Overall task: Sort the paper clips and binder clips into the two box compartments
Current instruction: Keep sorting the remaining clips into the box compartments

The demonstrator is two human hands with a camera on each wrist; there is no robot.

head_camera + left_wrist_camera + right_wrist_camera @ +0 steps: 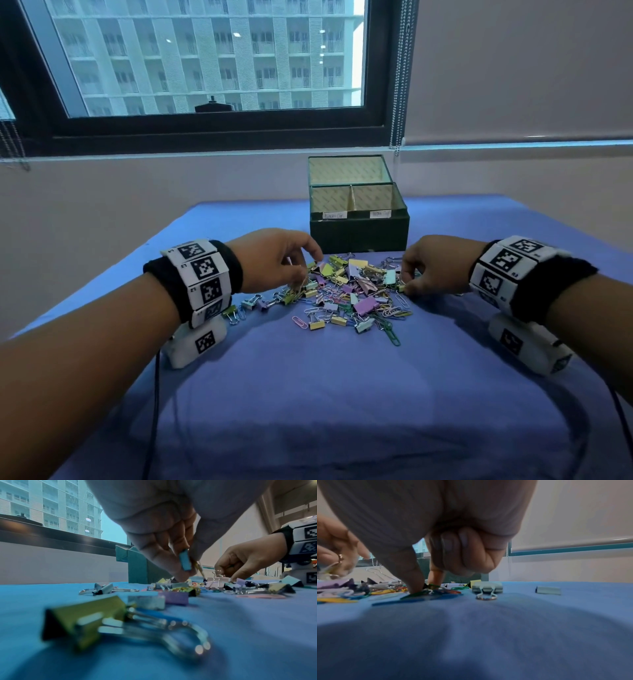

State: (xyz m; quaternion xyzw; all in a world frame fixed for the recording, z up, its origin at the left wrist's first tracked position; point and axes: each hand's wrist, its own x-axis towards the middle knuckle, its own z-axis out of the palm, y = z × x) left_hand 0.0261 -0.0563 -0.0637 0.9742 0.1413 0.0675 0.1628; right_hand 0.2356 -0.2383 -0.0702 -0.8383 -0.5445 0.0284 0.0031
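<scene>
From the head view both hands dig into the clip pile (346, 294) just before the open two-compartment box (359, 219), while the left wrist view shows the left hand (164, 536) pinching a blue binder clip (185, 561), and the right wrist view shows the right hand (436, 536) with thumb and forefinger closing on a green paper clip (433, 586).

Left hand (274, 260) and right hand (435, 267), both pinching.
</scene>
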